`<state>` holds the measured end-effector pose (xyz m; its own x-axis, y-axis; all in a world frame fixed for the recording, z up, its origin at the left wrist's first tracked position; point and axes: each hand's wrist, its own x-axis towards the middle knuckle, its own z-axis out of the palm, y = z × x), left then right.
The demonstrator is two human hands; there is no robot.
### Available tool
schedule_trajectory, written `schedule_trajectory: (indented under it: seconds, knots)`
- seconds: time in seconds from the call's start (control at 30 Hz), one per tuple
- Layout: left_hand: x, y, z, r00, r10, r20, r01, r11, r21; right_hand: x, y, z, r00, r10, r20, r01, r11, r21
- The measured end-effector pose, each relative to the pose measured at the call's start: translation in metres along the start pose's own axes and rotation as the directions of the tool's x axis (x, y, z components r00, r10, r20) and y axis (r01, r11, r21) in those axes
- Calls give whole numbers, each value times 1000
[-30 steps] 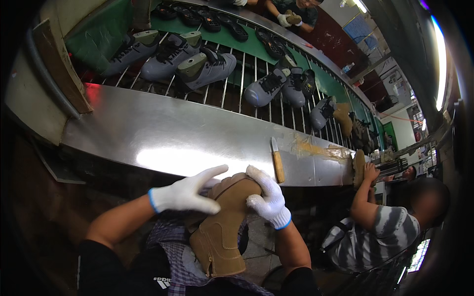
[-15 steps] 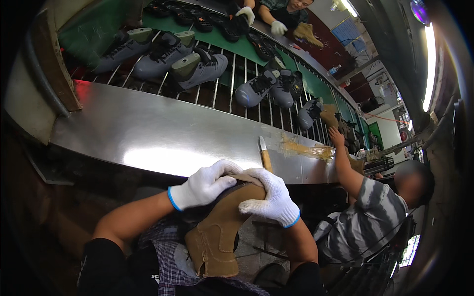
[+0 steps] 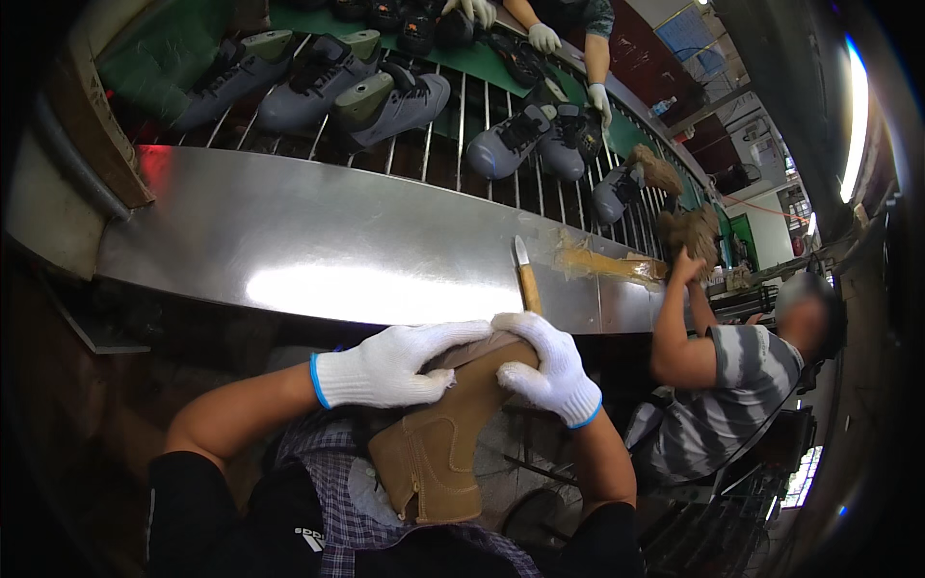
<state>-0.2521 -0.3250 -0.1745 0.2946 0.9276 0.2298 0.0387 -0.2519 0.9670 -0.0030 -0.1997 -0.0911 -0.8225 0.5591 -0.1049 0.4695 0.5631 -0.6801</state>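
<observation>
A tan boot [image 3: 438,438] with a side zip rests against my lap, its ankle opening low and its toe end raised toward the bench. In a white knitted glove, my left hand [image 3: 400,366] grips the boot's sole-side edge, thumb and fingers apart around it. My right hand [image 3: 549,366], gloved the same way, wraps the toe end with its thumb on the upper. A greyish-brown strip of material [image 3: 482,354] shows between the hands along the boot's edge. Just beyond my right hand, a knife [image 3: 527,275] with a wooden handle lies on the metal bench.
The metal bench edge [image 3: 337,231] runs before me, with brown tape [image 3: 607,262] on its right. Behind it, a roller conveyor [image 3: 424,144] carries several grey shoes [image 3: 400,106]. A co-worker [image 3: 723,385] on the right handles brown boots [image 3: 689,236]; other gloved hands [image 3: 544,39] work opposite.
My left hand has straightened its fingers along the boot's edge, and my right hand has shifted slightly right. The co-worker at right has lifted a brown boot; a gloved hand opposite has reached toward the conveyor.
</observation>
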Motion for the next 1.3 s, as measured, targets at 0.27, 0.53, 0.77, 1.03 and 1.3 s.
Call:
schedule_trajectory:
  seconds: [0.27, 0.53, 0.77, 1.03, 1.3]
  knots:
    - [-17, 45, 16, 972, 126, -199, -72, 963, 258, -6, 29, 54, 952, 127, -278, 89, 754, 651]
    - [16, 34, -90, 975, -223, -17, 217, 922, 321, 25, -33, 95, 904, 418, -85, -353, 845, 401]
    - [8, 5, -100, 842, -527, 116, 516, 849, 110, 6, -28, 128, 940, 73, -334, -39, 993, 107]
    - [9, 0, -86, 844, -534, -47, 535, 843, 49, 38, 21, 117, 925, -20, -379, -21, 994, -106]
    - [5, -9, -77, 856, -465, -225, 472, 881, -26, 11, -45, 99, 969, 23, -245, -57, 989, -133]
